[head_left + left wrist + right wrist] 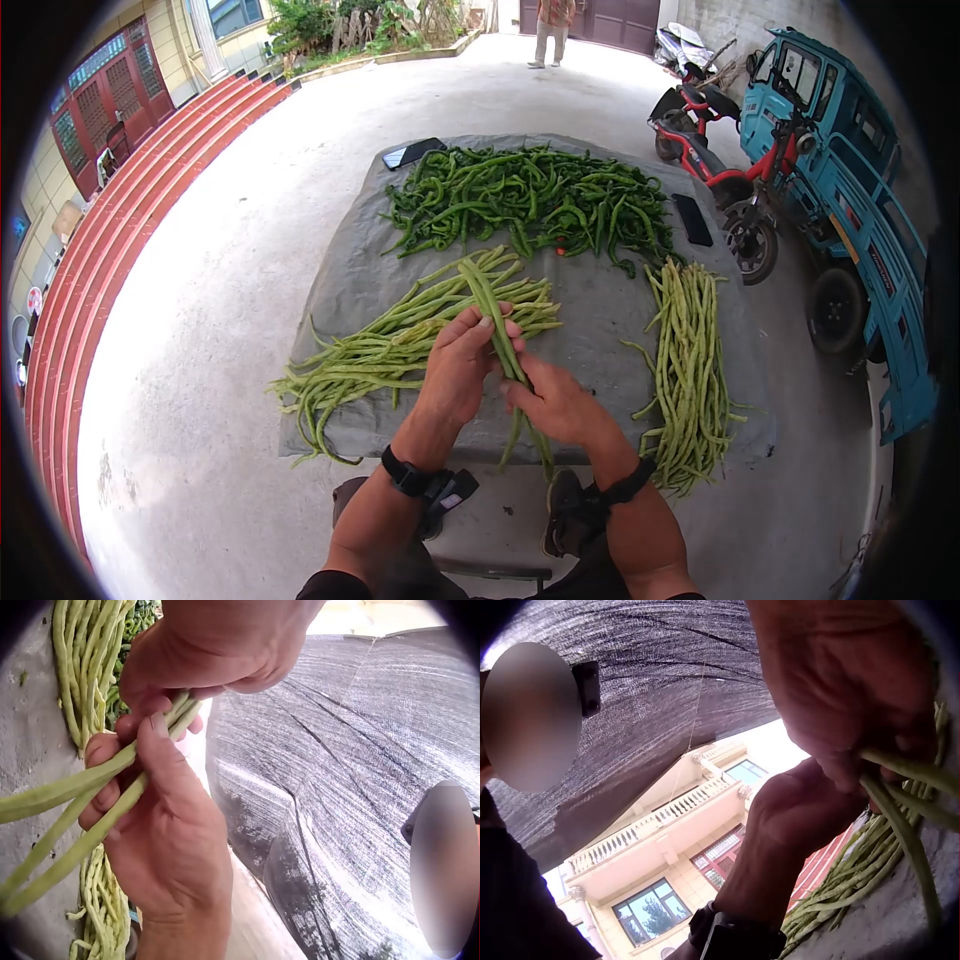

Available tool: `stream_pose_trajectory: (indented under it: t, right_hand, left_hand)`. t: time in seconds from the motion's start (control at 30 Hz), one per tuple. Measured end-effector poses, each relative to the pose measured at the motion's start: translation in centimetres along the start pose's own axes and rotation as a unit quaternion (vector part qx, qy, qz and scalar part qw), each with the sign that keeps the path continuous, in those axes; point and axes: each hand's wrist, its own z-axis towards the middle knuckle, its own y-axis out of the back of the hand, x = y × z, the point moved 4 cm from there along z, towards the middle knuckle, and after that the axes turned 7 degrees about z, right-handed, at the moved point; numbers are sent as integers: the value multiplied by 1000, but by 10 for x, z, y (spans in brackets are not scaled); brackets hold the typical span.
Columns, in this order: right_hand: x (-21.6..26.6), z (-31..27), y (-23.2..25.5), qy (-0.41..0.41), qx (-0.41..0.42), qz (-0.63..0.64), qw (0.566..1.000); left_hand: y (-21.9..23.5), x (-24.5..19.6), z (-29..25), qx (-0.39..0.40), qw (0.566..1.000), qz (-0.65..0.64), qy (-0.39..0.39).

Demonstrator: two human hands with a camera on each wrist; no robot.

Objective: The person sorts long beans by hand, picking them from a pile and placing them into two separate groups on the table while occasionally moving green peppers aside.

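A few long green beans point(482, 290) are held in both hands above the grey cloth, slanting from upper left to lower right. The left hand point(458, 368) point(225, 645) pinches them around their middle, thumb on top. Just below it, the right hand point(562, 402) point(176, 840) grips the same beans between thumb and fingers, their lower ends hanging past it. In the right wrist view, the right hand point(847, 682) is dark and close, partly hiding the beans point(907, 840). A loose pile of pale green beans point(380, 350) lies left of and behind the hands.
A bundle of beans point(688, 370) lies along the right of the cloth point(600, 350). Green peppers point(530, 195) are heaped at the back between two phones point(414, 152) point(692, 220). Beyond are a blue three-wheeler point(850, 150), red steps point(130, 210) and a standing person point(552, 32).
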Motion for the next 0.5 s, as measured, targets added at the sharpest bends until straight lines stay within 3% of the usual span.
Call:
stream_pose_trajectory:
  t: [0.17, 0.33, 0.43, 0.5]
  right_hand:
    - [6, -1, -4, 0, -13, -45, 999]
    - [-3, 3, -8, 35, -18, -56, 998]
    - [-8, 4, -14, -40, 33, 175, 983]
    - [-12, 8, -18, -34, 69, 251, 965]
  left_hand:
    - [2, -3, -1, -11, 1000, 22, -6]
    - [2, -2, -1, 15, 997, -77, -27]
    - [2, -3, 1, 33, 990, -130, -32]
    - [2, -5, 0, 32, 987, -152, -32]
